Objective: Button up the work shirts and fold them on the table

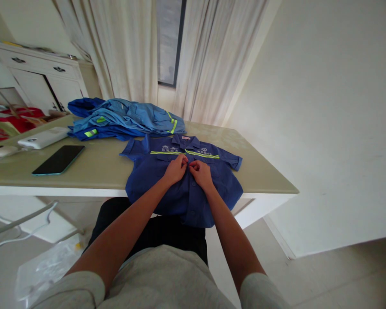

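A dark blue short-sleeved work shirt (pixel 154 171) lies front up on the table, collar toward the window, its lower hem hanging over the near edge. Yellow reflective strips and white print cross its chest. My left hand (pixel 176 168) pinches the front placket just below the strip. Right beside it, my right hand (pixel 200 172) pinches the same placket from the other side, fingertips almost touching the left ones. Buttons show lower down the placket; whatever small part sits between the fingertips is hidden.
A heap of light and dark blue garments (pixel 131 118) lies at the back of the table (pixel 260 171). On the left are a black-screened phone (pixel 59 159) and a white device (pixel 44 137) with a cable. A wall (pixel 324 107) rises at the right.
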The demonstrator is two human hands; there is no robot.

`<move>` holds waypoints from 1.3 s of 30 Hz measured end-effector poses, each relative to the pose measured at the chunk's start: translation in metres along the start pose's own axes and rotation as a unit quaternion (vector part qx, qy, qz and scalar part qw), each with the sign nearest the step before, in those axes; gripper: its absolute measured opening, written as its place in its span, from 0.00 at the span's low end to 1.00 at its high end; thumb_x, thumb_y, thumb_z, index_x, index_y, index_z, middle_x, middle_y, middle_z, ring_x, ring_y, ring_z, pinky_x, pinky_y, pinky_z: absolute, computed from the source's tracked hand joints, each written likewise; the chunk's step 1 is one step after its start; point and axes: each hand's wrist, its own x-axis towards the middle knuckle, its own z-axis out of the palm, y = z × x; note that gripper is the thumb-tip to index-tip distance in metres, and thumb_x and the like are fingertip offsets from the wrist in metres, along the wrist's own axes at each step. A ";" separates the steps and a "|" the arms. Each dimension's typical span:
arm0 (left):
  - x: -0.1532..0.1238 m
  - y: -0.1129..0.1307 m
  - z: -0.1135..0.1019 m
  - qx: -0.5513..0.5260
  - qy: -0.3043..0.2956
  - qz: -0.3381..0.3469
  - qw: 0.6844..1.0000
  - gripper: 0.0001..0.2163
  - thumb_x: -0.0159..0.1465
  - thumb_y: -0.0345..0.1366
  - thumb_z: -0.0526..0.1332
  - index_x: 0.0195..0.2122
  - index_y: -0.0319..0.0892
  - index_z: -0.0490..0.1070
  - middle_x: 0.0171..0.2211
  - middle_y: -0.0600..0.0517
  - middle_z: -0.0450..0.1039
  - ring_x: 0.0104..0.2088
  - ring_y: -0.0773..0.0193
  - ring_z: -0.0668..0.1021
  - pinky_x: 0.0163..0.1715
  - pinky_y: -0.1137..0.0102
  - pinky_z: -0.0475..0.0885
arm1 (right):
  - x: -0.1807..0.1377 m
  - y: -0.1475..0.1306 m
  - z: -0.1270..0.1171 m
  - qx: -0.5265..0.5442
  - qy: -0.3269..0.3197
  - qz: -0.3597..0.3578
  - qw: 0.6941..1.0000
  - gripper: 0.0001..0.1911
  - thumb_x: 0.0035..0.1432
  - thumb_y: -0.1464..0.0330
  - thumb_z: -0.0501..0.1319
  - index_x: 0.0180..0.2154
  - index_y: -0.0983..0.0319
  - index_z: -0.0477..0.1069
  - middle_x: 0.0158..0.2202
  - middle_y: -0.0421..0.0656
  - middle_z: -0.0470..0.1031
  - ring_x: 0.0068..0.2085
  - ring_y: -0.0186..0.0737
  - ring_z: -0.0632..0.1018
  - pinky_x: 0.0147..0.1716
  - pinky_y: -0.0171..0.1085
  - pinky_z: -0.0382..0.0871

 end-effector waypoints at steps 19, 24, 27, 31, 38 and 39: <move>0.005 -0.002 0.005 0.029 0.019 -0.050 0.998 0.07 0.70 0.35 0.60 0.44 0.42 0.77 0.43 0.46 0.83 0.45 0.55 0.82 0.49 0.63 0.73 | -0.006 -0.009 0.000 -0.080 0.032 -0.008 0.996 0.02 0.65 0.67 0.63 0.39 0.57 0.74 0.31 0.39 0.78 0.34 0.41 0.78 0.38 0.37 0.66; 0.001 0.000 0.003 -0.006 0.032 -0.019 0.999 0.18 0.67 0.34 0.63 0.58 0.43 0.70 0.40 0.50 0.82 0.36 0.59 0.82 0.44 0.65 0.75 | -0.003 -0.006 -0.001 -0.007 0.033 -0.017 0.999 0.03 0.65 0.67 0.61 0.38 0.58 0.73 0.33 0.39 0.79 0.34 0.40 0.78 0.39 0.37 0.69; 0.000 0.001 0.001 0.001 -0.002 0.030 1.000 0.12 0.69 0.34 0.59 0.52 0.45 0.75 0.43 0.50 0.82 0.39 0.59 0.82 0.45 0.65 0.75 | -0.003 -0.004 -0.002 -0.015 0.036 -0.064 0.997 0.03 0.65 0.68 0.60 0.37 0.58 0.73 0.37 0.42 0.78 0.38 0.42 0.77 0.42 0.38 0.70; 0.002 -0.002 0.000 -0.005 -0.026 0.037 0.999 0.11 0.67 0.30 0.59 0.46 0.43 0.79 0.43 0.49 0.83 0.43 0.58 0.82 0.48 0.65 0.75 | -0.002 -0.002 -0.002 -0.030 0.039 -0.083 0.995 0.05 0.63 0.72 0.59 0.37 0.58 0.73 0.38 0.44 0.77 0.41 0.43 0.77 0.44 0.39 0.70; 0.006 -0.003 -0.001 -0.029 -0.024 -0.016 0.999 0.13 0.61 0.28 0.62 0.44 0.43 0.82 0.41 0.49 0.83 0.40 0.58 0.82 0.48 0.65 0.77 | -0.006 -0.009 -0.004 -0.043 0.031 -0.114 0.992 0.08 0.64 0.73 0.57 0.37 0.58 0.74 0.40 0.46 0.77 0.42 0.46 0.77 0.46 0.41 0.70; 0.006 -0.003 -0.002 -0.032 -0.021 -0.020 0.999 0.13 0.60 0.27 0.62 0.43 0.42 0.82 0.40 0.50 0.83 0.40 0.59 0.82 0.48 0.66 0.77 | -0.006 -0.010 -0.004 -0.043 0.031 -0.119 0.992 0.08 0.64 0.73 0.57 0.38 0.58 0.74 0.40 0.46 0.77 0.43 0.46 0.77 0.46 0.40 0.70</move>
